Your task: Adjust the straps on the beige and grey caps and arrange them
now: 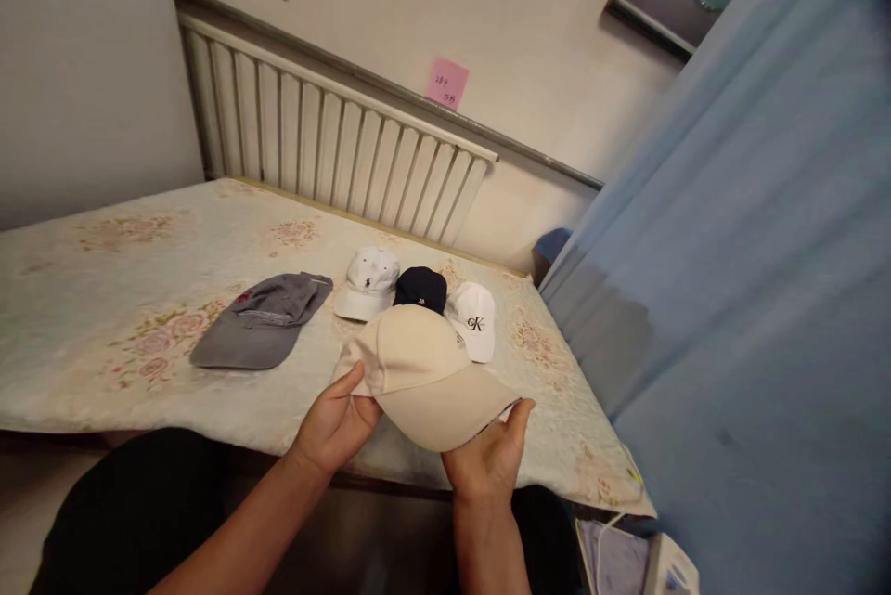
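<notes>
A cream baseball cap [418, 354] is held up above the front part of the bed. My left hand [339, 419] grips the side of its crown, thumb on the outside and the other fingers underneath. Under the brim's right edge, my right hand [491, 456] holds it with the thumb up; its other fingers are hidden below the brim. Behind it on the bed stand a white cap with a small dark logo [368, 279], a black cap [421, 287] and a white cap with CK letters [474, 316]. A grey cap [261, 326] lies further left, brim toward the front.
The bed [56, 326] has a pale flowered cover. A radiator [334, 140] runs along the wall behind it. On the right hangs a blue curtain [738, 298], with a box [672, 567] and a cord at its foot. A pink note [446, 83] sticks to the wall.
</notes>
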{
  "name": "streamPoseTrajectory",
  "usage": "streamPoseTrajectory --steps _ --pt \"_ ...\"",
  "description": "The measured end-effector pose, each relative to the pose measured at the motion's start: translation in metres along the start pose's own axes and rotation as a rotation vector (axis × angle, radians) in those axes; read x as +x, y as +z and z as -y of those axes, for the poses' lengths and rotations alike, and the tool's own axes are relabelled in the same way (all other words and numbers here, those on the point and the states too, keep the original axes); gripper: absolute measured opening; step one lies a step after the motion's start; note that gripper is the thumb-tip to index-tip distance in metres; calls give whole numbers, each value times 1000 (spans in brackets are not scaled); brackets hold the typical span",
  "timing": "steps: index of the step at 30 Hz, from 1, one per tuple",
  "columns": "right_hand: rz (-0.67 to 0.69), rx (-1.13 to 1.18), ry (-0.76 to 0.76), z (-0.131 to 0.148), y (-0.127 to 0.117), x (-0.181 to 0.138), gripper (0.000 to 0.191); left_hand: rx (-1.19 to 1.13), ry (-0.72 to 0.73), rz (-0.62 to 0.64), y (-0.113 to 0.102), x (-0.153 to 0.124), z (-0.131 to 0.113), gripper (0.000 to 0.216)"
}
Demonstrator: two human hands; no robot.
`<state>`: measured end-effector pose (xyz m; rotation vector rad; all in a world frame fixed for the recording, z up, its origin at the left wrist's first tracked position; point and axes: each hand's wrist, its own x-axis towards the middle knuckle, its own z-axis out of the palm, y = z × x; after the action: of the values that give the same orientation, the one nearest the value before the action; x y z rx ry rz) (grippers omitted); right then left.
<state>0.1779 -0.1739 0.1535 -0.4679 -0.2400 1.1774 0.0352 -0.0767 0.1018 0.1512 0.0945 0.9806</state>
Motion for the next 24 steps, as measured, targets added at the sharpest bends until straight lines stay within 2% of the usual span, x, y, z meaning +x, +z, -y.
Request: streamPoseTrajectory --steps 5,14,17,21,24 --pt "86 65 36 -2 8 -4 74 15 50 -3 -2 -1 -4 47" --pt "56 79 83 -1 1 -2 51 -66 20 85 -10 2 -8 45" --pt "63 102 79 -3 -1 -1 50 -56 -22 112 -5 -2 -2 44" --pt "93 109 68 -4 0 -1 47 -13 -34 4 11 -9 7 45" --pt "92 77 44 -5 2 -2 50 65 10 -101 20 -10 11 45"
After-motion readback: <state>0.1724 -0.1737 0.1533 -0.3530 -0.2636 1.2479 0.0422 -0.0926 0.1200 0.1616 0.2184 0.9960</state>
